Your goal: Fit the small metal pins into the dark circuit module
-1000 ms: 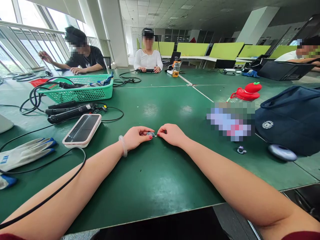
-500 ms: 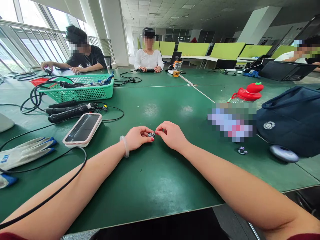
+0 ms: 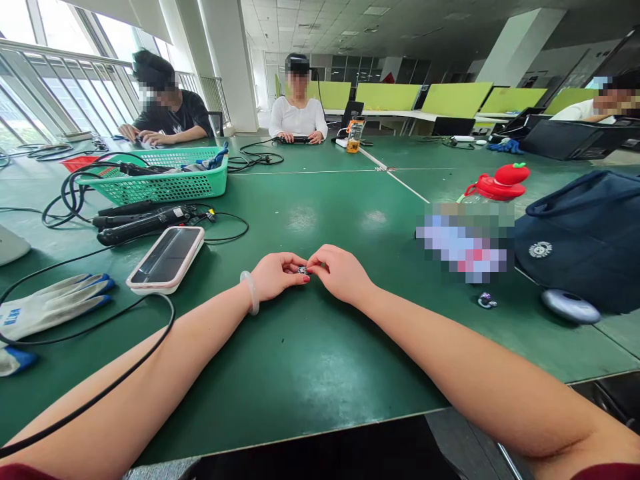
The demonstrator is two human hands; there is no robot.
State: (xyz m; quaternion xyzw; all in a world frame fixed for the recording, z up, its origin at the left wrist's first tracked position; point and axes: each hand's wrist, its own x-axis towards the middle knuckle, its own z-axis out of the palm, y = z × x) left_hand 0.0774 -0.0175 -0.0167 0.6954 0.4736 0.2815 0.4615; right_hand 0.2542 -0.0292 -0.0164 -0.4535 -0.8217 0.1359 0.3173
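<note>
Over the middle of the green table (image 3: pixel 320 347), my left hand (image 3: pixel 275 275) pinches a small black-and-silver piece (image 3: pixel 302 270) between thumb and fingertips. Its exact kind is too small to make out, and the fingers cover part of it. My right hand (image 3: pixel 340 272) is closed in a pinch, its fingertips at the right end of that piece. Whatever lies between the right fingertips is hidden. A pale bracelet (image 3: pixel 253 293) circles my left wrist.
Left are a phone (image 3: pixel 166 259), work gloves (image 3: pixel 55 303), black tools (image 3: pixel 143 223), cables and a green basket (image 3: pixel 155 190). A dark bag (image 3: pixel 585 247), red-lidded bottle (image 3: pixel 500 183), oval case (image 3: pixel 570 307) and small shiny item (image 3: pixel 487 301) lie right. People sit across the table.
My right hand has moved slightly left, bringing its fingertips against the small piece. My left hand keeps its hold. The person at the far left has shifted a hand rightward.
</note>
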